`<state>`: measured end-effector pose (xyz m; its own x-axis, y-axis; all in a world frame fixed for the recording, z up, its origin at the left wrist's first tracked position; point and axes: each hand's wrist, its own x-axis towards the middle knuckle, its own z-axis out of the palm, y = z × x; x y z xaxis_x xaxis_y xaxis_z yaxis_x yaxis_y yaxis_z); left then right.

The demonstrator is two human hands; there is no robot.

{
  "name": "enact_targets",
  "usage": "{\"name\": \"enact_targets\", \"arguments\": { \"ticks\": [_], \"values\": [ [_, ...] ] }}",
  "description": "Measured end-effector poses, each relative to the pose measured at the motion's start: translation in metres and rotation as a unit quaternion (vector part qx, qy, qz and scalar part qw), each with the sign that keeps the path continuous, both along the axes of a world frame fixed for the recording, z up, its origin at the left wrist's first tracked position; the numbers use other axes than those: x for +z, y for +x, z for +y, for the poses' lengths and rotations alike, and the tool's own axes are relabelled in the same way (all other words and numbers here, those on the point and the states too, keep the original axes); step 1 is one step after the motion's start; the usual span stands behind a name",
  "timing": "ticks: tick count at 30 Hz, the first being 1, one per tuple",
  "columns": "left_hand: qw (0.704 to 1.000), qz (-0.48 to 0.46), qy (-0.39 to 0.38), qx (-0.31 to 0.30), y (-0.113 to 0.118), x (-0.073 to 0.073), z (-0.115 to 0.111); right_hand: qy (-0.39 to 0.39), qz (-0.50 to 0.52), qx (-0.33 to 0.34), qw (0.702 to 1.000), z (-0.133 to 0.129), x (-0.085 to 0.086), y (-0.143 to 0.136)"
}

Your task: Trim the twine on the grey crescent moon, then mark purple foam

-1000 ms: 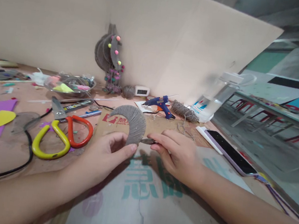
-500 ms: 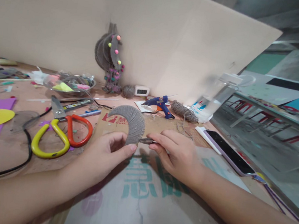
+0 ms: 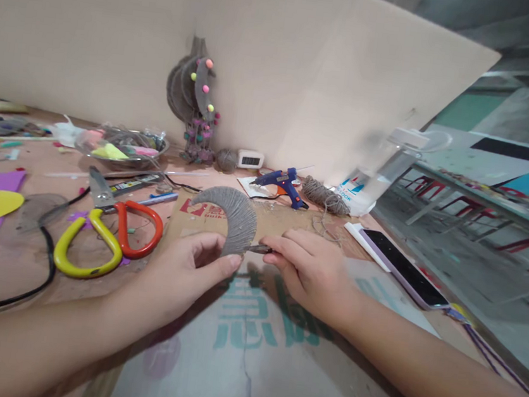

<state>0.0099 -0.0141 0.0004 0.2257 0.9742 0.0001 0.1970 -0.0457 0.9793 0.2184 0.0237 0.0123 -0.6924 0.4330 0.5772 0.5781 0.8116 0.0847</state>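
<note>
Left grip [image 3: 192, 268] tight on grey crescent [image 3: 240, 221] — tip leftward, long axis aslant — right grip [image 3: 316, 273] on dark tool [image 3: 257, 249]

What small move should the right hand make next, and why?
I'd probably shift the tool slightly up the crescent's outer edge, keeping the right hand's pinch. Its tip is at or very near that edge, just above the thumb of the left hand, which grips the crescent by its lower end. Whether tip and edge touch, I can't tell.
</note>
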Motion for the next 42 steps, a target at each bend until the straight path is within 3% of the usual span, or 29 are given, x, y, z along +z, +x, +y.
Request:
{"name": "enact_targets", "arguments": {
  "ticks": [5, 8, 13, 15, 17, 22, 28, 31, 35, 39, 42],
  "values": [
    [1.000, -0.017, -0.002, -0.021, 0.001, 0.003, -0.001, -0.067, 0.042, 0.004, 0.997, -0.001, -0.003, 0.000],
    [0.999, -0.021, -0.007, -0.032, 0.002, 0.005, -0.002, -0.174, 0.124, -0.006, 0.977, -0.005, -0.001, -0.005],
    [0.998, 0.032, 0.022, -0.055, 0.001, 0.003, -0.003, -0.459, 0.260, -0.041, 0.849, -0.011, 0.003, -0.019],
    [0.994, 0.089, 0.040, -0.048, 0.000, 0.001, -0.003, -0.505, 0.269, -0.043, 0.819, -0.012, 0.002, -0.022],
    [0.992, 0.105, 0.048, -0.049, 0.000, 0.000, -0.003, -0.517, 0.274, -0.049, 0.809, -0.013, 0.000, -0.022],
    [0.997, 0.042, 0.026, -0.054, 0.000, 0.002, -0.004, -0.516, 0.268, -0.036, 0.812, -0.017, 0.000, -0.021],
    [0.997, 0.060, 0.026, -0.044, -0.001, 0.005, -0.005, -0.500, 0.253, -0.026, 0.828, -0.017, 0.000, -0.023],
    [0.998, 0.041, 0.036, -0.002, -0.001, 0.003, -0.002, -0.493, 0.252, -0.023, 0.832, -0.017, 0.001, -0.023],
    [0.997, 0.032, 0.059, 0.041, -0.001, 0.001, 0.000, -0.437, 0.226, -0.016, 0.871, -0.022, 0.000, -0.023],
    [0.989, 0.122, 0.065, 0.044, -0.001, 0.006, -0.003, -0.348, 0.176, -0.013, 0.921, -0.027, -0.003, -0.022],
    [0.982, 0.156, 0.086, 0.055, -0.001, 0.007, -0.005, -0.342, 0.162, -0.016, 0.925, -0.028, -0.004, -0.021]
  ]
}}
